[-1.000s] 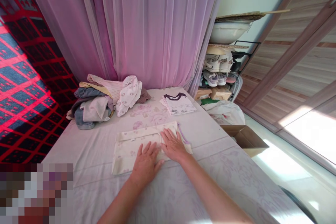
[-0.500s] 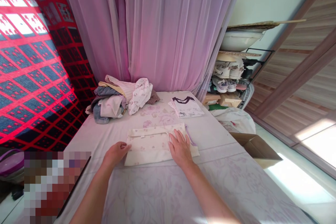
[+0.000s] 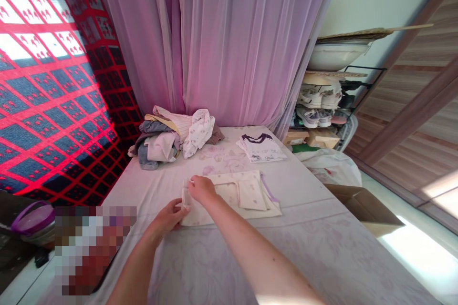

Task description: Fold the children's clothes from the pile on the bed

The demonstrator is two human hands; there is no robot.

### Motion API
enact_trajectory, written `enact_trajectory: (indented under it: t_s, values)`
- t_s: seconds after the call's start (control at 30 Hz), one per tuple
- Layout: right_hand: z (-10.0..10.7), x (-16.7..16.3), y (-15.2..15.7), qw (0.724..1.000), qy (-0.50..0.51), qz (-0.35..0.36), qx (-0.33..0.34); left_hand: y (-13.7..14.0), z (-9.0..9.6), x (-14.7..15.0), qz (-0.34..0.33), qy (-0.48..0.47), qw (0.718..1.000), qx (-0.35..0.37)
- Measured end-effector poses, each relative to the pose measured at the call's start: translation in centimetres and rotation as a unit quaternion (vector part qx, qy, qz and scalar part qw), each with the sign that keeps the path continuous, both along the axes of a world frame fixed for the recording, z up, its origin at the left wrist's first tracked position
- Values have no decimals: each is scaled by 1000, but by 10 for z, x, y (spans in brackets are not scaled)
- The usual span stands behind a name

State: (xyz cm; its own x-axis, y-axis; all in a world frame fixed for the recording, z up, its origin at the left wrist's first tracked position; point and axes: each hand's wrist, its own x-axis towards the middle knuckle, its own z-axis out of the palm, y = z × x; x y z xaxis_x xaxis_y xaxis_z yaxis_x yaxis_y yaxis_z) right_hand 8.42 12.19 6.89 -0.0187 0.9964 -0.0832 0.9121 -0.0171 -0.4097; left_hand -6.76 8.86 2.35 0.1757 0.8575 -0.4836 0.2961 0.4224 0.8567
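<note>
A cream shirt with faint small prints lies partly folded on the bed, its purple-trimmed edge showing at the right. At its left edge, my left hand pinches the cloth between thumb and fingers. My right hand reaches across to the upper left corner, fingers closed on the fabric there. The cloth under my right palm is hidden. Behind the shirt, to the right, sits a folded white shirt with a dark neckline.
A heap of clothes lies at the bed's back left. Lilac curtains hang behind. To the right stand a shoe rack, a plastic bag and an open cardboard box. The bed's sheet is floral.
My right hand has moved left from the shirt's right part to its upper left corner. A flap now lies folded over at the right. My left hand stays at the left edge.
</note>
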Motion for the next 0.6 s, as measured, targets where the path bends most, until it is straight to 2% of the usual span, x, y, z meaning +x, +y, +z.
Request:
enact_trajectory:
  t_s: [0.2, 0.37, 0.5, 0.6]
  values:
    - [1, -35, 46, 995, -48, -2, -85, -7, -18, 9, 14, 23, 998, 50]
    - [1, -53, 64, 989, -73, 16, -125, -9, -30, 4, -12, 27, 996, 83]
    - [3, -53, 66, 988, -67, 16, -135, -7, -38, 2, -16, 31, 997, 75]
    - [10, -40, 66, 990, -42, 19, -130, -7, -38, 9, -7, 25, 997, 71]
